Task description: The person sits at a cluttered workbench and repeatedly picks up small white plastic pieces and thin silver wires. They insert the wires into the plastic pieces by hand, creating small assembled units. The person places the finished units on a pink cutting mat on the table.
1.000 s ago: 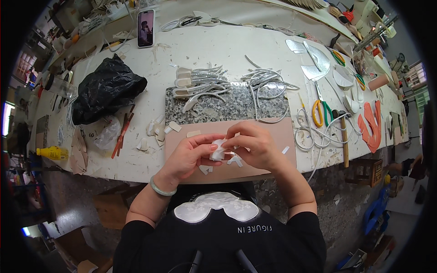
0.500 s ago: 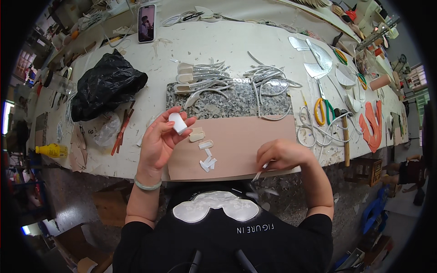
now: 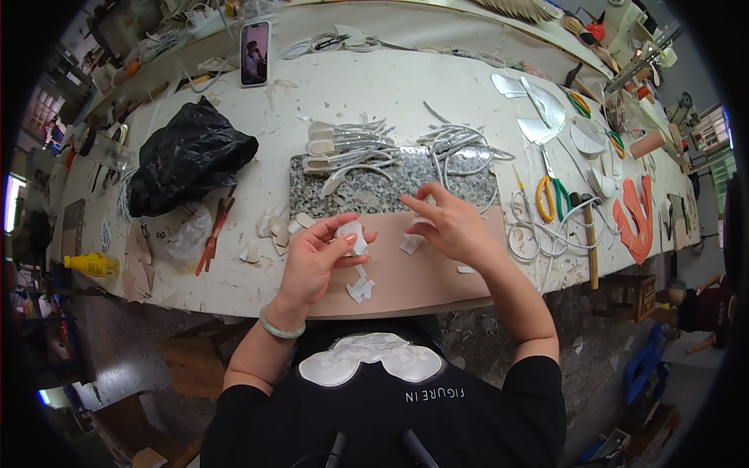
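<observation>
My left hand (image 3: 318, 257) is closed on a small white tab-shaped piece (image 3: 353, 236), held above the pinkish-beige board (image 3: 421, 277). Its wrist carries a pale bangle. To the right, my right hand (image 3: 449, 225) hovers over the board with thumb and forefinger apart. Just under that thumb is a thin white piece (image 3: 410, 244); whether the two touch I cannot tell. Small white strips (image 3: 360, 290) lie in a loose pile on the board near its front edge. Another white strip (image 3: 466, 270) rests by the right front corner.
Behind the board is a speckled granite slab (image 3: 374, 195) bearing silver cords (image 3: 351, 140) with beige tabs. A black plastic bag (image 3: 187, 160) sits left. Scissors (image 3: 548, 195), a hammer (image 3: 591, 249) and coral cut-outs (image 3: 637, 222) lie right. A phone (image 3: 255, 54) stands behind.
My left hand has come down and to the right with the white piece. My right hand has moved from the board's front edge up and inward, its fingers spreading; white bits fell there earlier.
</observation>
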The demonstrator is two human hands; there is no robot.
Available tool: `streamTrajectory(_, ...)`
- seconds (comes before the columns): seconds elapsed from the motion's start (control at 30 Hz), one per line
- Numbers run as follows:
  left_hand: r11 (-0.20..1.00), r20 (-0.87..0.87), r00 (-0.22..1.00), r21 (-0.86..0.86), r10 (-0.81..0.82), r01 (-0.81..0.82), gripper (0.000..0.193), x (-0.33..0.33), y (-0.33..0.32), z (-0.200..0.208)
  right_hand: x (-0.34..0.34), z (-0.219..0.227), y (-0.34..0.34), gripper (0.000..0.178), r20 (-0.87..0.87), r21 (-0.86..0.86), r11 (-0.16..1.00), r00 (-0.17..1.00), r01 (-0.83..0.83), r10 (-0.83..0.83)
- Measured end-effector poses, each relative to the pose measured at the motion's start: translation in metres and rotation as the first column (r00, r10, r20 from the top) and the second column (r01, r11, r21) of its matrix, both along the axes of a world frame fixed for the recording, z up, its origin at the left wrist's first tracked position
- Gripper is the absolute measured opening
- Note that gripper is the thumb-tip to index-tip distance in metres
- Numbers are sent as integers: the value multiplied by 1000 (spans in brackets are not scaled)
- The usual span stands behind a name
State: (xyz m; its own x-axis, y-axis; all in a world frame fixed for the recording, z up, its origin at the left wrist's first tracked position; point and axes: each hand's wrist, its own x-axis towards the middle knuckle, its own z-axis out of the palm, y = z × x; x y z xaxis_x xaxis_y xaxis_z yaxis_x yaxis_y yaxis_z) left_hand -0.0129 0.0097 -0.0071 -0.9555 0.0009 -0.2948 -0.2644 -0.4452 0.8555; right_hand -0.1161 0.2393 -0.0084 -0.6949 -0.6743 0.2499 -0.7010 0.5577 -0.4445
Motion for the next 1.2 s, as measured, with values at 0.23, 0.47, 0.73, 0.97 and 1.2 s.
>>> streamTrajectory(0.23,975,0,995,200,-101,99,33,2,-4,-5,29,9,-49,38,94,-347,919,968,-189,234)
streamTrajectory(0.47,918,-5,984,360,-177,167,37,5,-3,-6,40,14,-49,23,309,-541,841,933,13,185)
streamTrajectory(0.73,797,65,980,593,-190,115,35,3,-4,-11,39,3,-48,18,307,-648,761,922,21,236)
streamTrajectory(0.97,993,84,996,115,-26,16,30,-5,-5,-8,38,22,-30,15,398,-596,803,873,14,280)
streamTrajectory(1.2,932,102,976,329,-195,152,29,-6,7,3,27,19,-36,25,-141,-409,878,968,-249,209)
